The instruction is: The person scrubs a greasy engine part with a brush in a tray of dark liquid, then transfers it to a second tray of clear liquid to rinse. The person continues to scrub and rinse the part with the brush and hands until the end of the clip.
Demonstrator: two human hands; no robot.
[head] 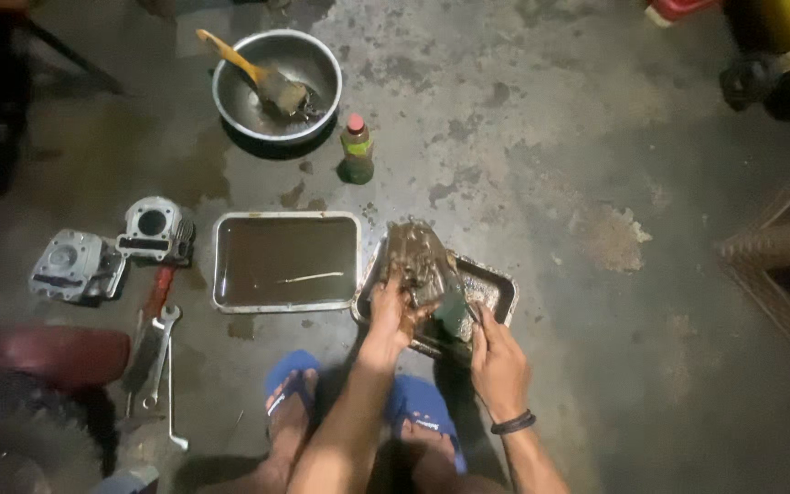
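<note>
My left hand (391, 316) grips a dirty, oily metal engine part (419, 259) and holds it tilted over a small metal tray (497, 286) on the concrete floor. Just right of it, my right hand (497, 359) holds a green scrubbing pad (454, 316) against the lower side of the part. A black band sits on my right wrist. My feet in blue sandals (418, 407) rest right below the tray.
A rectangular tray of dark liquid (286, 261) lies to the left. Behind it stand a steel bowl (276, 84) with a brush and a small bottle (356, 149). Two engine cylinder parts (154, 230) and wrenches (157, 343) lie far left. A wicker chair (779, 265) is on the right.
</note>
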